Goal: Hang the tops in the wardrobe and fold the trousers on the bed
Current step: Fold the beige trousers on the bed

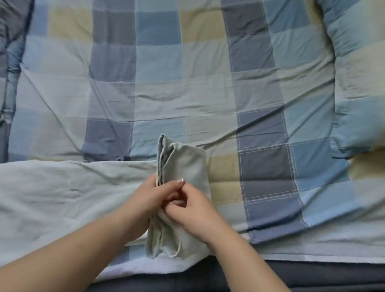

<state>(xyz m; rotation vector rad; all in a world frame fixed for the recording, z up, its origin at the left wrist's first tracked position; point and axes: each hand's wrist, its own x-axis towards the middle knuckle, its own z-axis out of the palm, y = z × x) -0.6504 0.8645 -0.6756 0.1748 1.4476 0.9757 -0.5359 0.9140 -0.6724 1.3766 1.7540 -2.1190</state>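
Observation:
Pale grey-green trousers (39, 191) lie across the near part of the bed (241, 79), stretching from the left edge to the middle. Their right end is folded over into a thick upright wad (185, 161) with several layered edges showing. My left hand (150, 196) grips that wad from its left side, thumb on top of the cloth. My right hand (194, 208) meets it from the right and pinches the fabric where the two hands touch. No tops and no wardrobe are in view.
A checked blue, grey and beige quilt (161, 71) covers the bed. A matching pillow (371, 81) lies at the right, and bunched dark bedding (4, 31) runs along the left. The dark mattress edge (291, 277) crosses the bottom.

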